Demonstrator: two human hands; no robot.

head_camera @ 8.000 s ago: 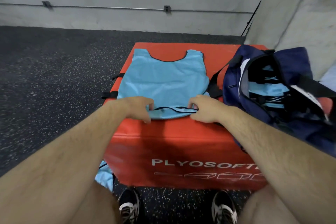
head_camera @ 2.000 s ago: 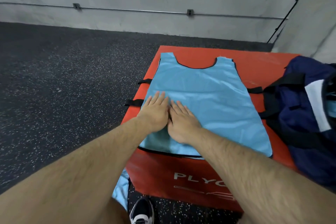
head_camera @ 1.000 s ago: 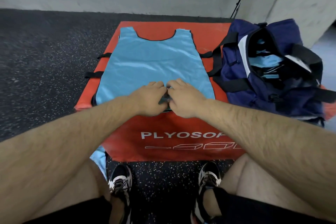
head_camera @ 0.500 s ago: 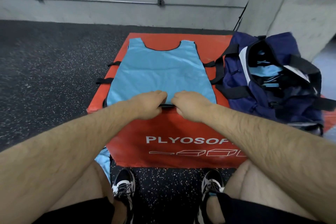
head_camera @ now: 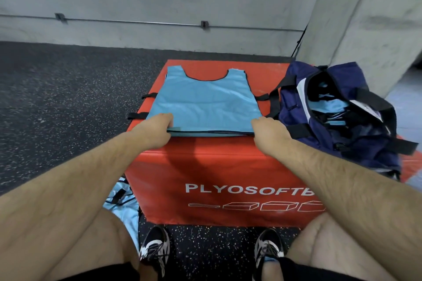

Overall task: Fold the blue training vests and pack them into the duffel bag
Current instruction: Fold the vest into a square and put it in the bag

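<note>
A light blue training vest (head_camera: 205,102) with black trim lies flat on the red plyo box (head_camera: 205,159), neck hole away from me. My left hand (head_camera: 156,126) pinches the vest's near left corner and my right hand (head_camera: 266,129) pinches its near right corner, along the bottom hem. To the right on the box stands the navy duffel bag (head_camera: 294,107), unzipped, with folded blue vests (head_camera: 332,107) showing inside.
Another blue vest (head_camera: 123,201) lies on the speckled rubber floor by the box's left front corner, beside my left knee. A concrete pillar (head_camera: 370,18) rises behind the bag and a grey wall runs across the back. My shoes stand below the box.
My hands have slid apart along the bottom hem, from its middle out to the two corners. The vest stays flat on the box.
</note>
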